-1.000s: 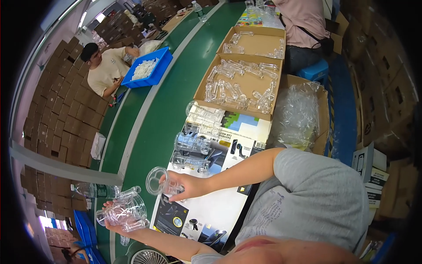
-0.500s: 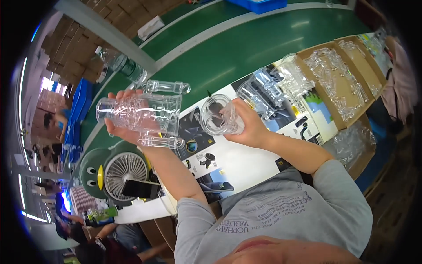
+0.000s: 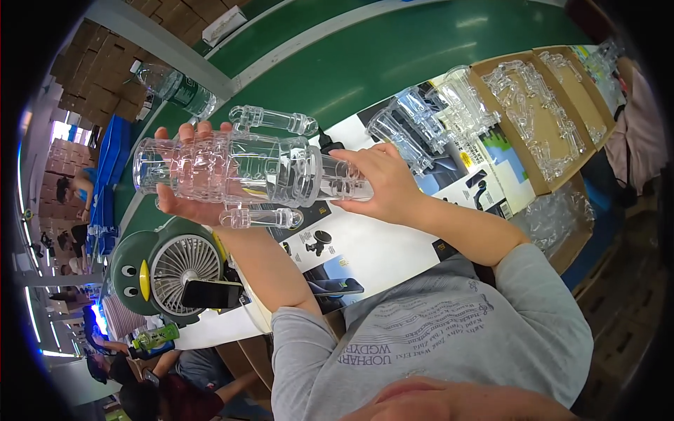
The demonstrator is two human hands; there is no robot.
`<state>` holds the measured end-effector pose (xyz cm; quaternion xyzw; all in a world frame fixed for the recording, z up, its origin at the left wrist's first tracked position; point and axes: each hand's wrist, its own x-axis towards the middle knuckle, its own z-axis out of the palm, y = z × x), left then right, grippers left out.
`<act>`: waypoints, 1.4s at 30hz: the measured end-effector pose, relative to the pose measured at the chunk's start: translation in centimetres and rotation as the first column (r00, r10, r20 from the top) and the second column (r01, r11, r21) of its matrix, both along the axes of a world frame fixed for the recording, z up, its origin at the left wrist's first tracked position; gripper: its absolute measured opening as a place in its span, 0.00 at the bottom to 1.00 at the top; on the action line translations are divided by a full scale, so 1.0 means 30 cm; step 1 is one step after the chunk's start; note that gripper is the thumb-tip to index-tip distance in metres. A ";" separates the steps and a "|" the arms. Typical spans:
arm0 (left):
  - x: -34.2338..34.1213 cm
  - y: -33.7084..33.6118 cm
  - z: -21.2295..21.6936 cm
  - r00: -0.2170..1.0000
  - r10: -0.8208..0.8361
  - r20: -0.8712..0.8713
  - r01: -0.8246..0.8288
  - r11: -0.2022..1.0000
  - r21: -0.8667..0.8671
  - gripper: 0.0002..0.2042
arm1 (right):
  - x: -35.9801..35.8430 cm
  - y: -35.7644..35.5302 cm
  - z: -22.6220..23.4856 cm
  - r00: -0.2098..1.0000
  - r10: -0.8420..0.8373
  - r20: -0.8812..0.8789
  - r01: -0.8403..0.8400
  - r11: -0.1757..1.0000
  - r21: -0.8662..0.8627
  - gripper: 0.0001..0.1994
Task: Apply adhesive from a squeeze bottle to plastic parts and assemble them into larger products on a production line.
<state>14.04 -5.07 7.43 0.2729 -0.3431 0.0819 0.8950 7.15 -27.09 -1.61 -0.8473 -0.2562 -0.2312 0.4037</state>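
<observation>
My left hand [image 3: 184, 203] is cupped under a stack of clear plastic cups with side tubes [image 3: 225, 170], up in the air over the counter [image 3: 393, 63]. My right hand [image 3: 375, 184] holds one more clear cup [image 3: 340, 184], pushing it into the stack's end. If I push crooked, I think the slippery stack could slide out and fall by the little green fan [image 3: 184, 270] at the counter's near edge.

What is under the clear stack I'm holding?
Under the clear stack: the left hand cupping it, printed white cartons, and part of the green belt. The right hand hides the stack's end; the palm is covered.
</observation>
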 end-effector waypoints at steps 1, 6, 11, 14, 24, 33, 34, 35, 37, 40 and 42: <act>-0.001 -0.003 -0.001 1.000 0.007 0.006 -0.008 1.000 0.014 0.33 | 0.000 0.002 -0.003 1.000 -0.003 0.000 0.003 1.000 0.018 0.32; 0.002 -0.008 -0.006 1.000 0.010 0.022 -0.011 0.998 0.069 0.34 | 0.000 0.002 0.004 1.000 -0.001 -0.026 0.002 1.000 0.027 0.31; -0.005 -0.020 -0.008 0.998 0.065 0.012 -0.066 0.993 0.099 0.34 | 0.000 0.000 0.008 1.000 -0.012 -0.028 0.013 0.999 0.033 0.31; -0.003 -0.018 -0.011 0.999 0.003 0.051 -0.008 0.994 0.106 0.34 | -0.001 -0.001 0.009 1.000 -0.011 -0.024 0.012 0.999 0.038 0.31; -0.008 -0.021 -0.014 0.999 0.000 0.054 -0.006 0.995 0.103 0.34 | -0.003 -0.001 0.010 1.000 0.001 0.008 -0.001 0.998 0.067 0.31; -0.002 -0.053 -0.002 0.996 -0.036 0.081 0.026 0.993 0.118 0.34 | 0.006 -0.011 0.002 1.000 0.016 -0.009 -0.015 0.995 0.101 0.33; -0.007 -0.050 0.005 0.996 -0.038 0.078 0.026 0.988 0.150 0.35 | 0.007 -0.010 -0.001 1.000 0.024 0.004 -0.024 0.995 0.100 0.34; -0.017 -0.054 0.013 0.994 -0.064 0.091 0.052 0.990 0.135 0.35 | 0.007 -0.011 0.000 1.000 -0.003 0.016 0.002 0.996 0.084 0.34; -0.052 -0.068 0.023 0.982 0.190 0.004 -0.177 0.907 0.381 0.37 | 0.000 -0.014 -0.012 0.999 0.019 -0.036 -0.018 1.000 0.024 0.36; -0.126 -0.088 0.048 0.943 0.282 0.174 -0.331 0.832 0.445 0.46 | -0.005 0.012 -0.056 0.978 0.189 -0.086 -0.170 0.967 0.188 0.34; -0.214 -0.122 0.110 0.856 0.489 0.169 -0.513 0.755 0.409 0.52 | -0.018 0.046 -0.055 0.948 0.308 -0.075 -0.280 0.924 0.260 0.32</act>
